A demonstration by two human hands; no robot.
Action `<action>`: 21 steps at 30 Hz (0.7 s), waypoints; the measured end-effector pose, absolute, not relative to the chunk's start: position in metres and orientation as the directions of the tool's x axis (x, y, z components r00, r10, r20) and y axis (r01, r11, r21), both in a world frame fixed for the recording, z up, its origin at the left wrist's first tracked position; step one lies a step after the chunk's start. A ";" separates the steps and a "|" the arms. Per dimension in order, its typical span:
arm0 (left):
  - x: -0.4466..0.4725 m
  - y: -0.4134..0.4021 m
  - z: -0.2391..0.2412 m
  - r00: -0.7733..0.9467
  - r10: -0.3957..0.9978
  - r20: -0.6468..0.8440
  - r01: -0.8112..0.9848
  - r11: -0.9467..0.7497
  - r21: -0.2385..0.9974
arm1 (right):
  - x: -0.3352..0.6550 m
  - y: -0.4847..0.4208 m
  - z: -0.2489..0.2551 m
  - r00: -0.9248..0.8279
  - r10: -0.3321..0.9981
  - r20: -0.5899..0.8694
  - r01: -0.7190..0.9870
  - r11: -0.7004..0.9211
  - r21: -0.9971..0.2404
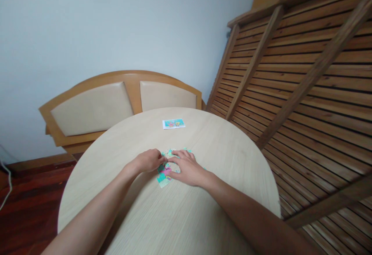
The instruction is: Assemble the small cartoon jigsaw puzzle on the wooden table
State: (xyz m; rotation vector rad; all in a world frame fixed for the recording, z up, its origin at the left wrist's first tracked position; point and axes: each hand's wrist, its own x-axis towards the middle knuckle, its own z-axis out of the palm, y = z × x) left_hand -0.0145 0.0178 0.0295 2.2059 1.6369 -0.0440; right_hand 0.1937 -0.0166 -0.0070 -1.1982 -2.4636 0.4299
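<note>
Small teal and pink jigsaw puzzle pieces lie on the round table [226, 158], and some are joined into a partly assembled puzzle [162, 179]. My left hand [149, 159] is at the puzzle's upper left, its fingers curled and pinched together; what is between the fingertips is too small to make out. Over the right side of the pieces lies my right hand [187, 167], low and palm down with its fingers apart. It hides part of the puzzle. Loose pieces [170, 152] show just beyond both hands. Farther back rests a picture card [173, 123] with pink and yellow cartoon figures on teal.
Behind the table stands a wooden headboard [132, 77] with cream padded panels, against a pale wall. A large slatted wooden frame [290, 73] leans along the right side. A white cable [10, 181] hangs at the far left above the dark red floor.
</note>
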 end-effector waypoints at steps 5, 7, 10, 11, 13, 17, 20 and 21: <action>-0.014 0.021 0.030 0.260 0.928 -0.265 0.934 -0.172 0.313 | 0.195 -0.016 -0.006 -0.569 0.803 0.179 0.692 0.585 -0.423; -0.015 0.022 0.029 0.250 0.924 -0.288 0.928 -0.145 0.342 | 0.196 -0.016 -0.006 -0.565 0.807 0.171 0.697 0.578 -0.424; -0.015 0.023 0.028 0.250 0.916 -0.314 0.912 -0.115 0.393 | 0.196 -0.014 -0.006 -0.563 0.811 0.162 0.700 0.571 -0.429; -0.015 0.023 0.028 0.253 0.913 -0.321 0.906 -0.106 0.411 | 0.197 -0.014 -0.006 -0.561 0.812 0.161 0.701 0.570 -0.428; -0.014 0.022 0.029 0.261 0.906 -0.334 0.890 -0.091 0.447 | 0.197 -0.014 -0.006 -0.559 0.813 0.162 0.705 0.569 -0.423; -0.013 0.018 0.033 0.291 0.884 -0.365 0.859 -0.074 0.506 | 0.198 -0.013 -0.005 -0.564 0.810 0.160 0.704 0.573 -0.419; -0.014 0.015 0.035 0.368 0.847 -0.384 0.814 -0.094 0.573 | 0.199 -0.013 -0.004 -0.564 0.810 0.161 0.704 0.574 -0.419; -0.015 0.014 0.034 0.411 0.830 -0.377 0.788 -0.115 0.605 | 0.199 -0.013 -0.004 -0.563 0.810 0.164 0.704 0.574 -0.418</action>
